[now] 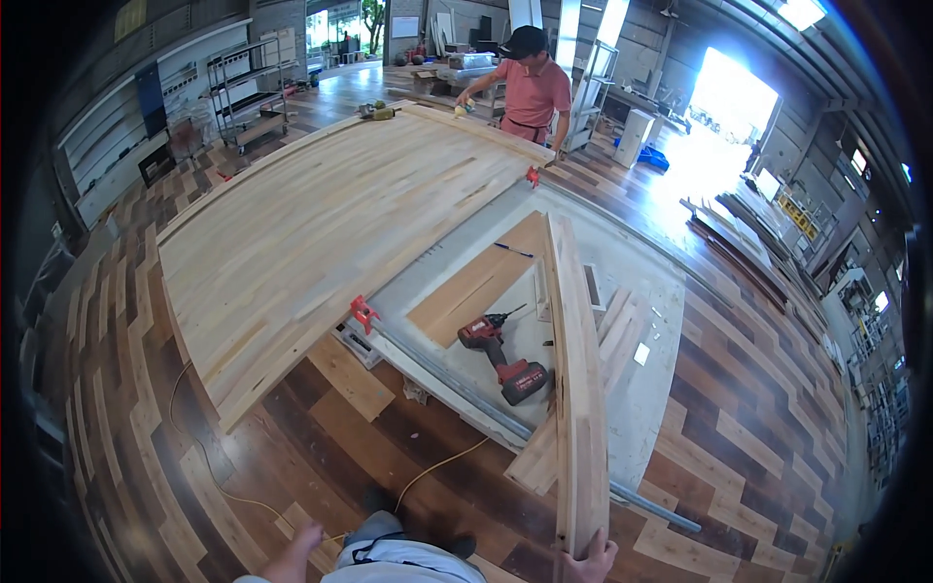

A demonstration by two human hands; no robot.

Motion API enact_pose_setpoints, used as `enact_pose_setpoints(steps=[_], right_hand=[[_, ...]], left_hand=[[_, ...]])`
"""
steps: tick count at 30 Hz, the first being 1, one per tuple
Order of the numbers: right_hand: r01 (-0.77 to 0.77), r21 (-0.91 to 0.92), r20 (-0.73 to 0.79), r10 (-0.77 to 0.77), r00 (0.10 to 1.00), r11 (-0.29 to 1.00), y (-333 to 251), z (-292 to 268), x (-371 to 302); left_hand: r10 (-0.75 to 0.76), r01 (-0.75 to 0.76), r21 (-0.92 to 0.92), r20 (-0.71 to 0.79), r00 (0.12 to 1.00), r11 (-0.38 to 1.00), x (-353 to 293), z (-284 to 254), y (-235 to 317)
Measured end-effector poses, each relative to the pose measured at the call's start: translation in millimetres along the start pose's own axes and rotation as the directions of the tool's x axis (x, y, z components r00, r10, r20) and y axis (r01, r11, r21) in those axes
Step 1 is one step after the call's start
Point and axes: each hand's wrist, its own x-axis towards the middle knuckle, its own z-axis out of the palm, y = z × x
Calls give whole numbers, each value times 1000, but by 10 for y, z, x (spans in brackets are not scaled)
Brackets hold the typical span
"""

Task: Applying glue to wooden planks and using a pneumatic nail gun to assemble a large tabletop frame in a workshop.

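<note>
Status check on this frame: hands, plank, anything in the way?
Right hand grips long plank on edge. Left hand free, low. Red drill lies beside plank.

plank: raw matt wood | panel: smooth pale wood | floor: glossy mixed wood

- Daylight pours in from the open doorway at upper right, blown out to plain white
- A ceiling light above it glares too
- The pale wooden panel on my table is evenly lit, with soft shadows
- The left wall sits dim
- Fisheye bends straight edges near the rim; the corners go black
- My hands at the bottom edge look slightly smeared
</note>
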Motion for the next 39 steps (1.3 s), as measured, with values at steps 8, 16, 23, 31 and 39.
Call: enact_pose_setpoints(steps=[8,16,23,31,39], right_hand=[[-136,581,75,114,991,802,-305,-70,-111],[-231,618,94,222,971,751,-1290,178,-107],[-321,694,174,282,944,645,-2299,148,388],[-209,644,138,156,978,736,-3399,402,2520],[109,418,89,-160,983,902,-4260,1247,5455]], left_hand=[[48,-23,-294,80,996,956,321,-523,84],[583,-585,-62,-44,811,809,589,-1246,1778],[872,-885,-28,-157,464,466,308,-1633,3559],[891,-903,161,-302,338,397,1553,-1389,5309],[914,-833,395,-51,402,388,2459,-755,6580]])
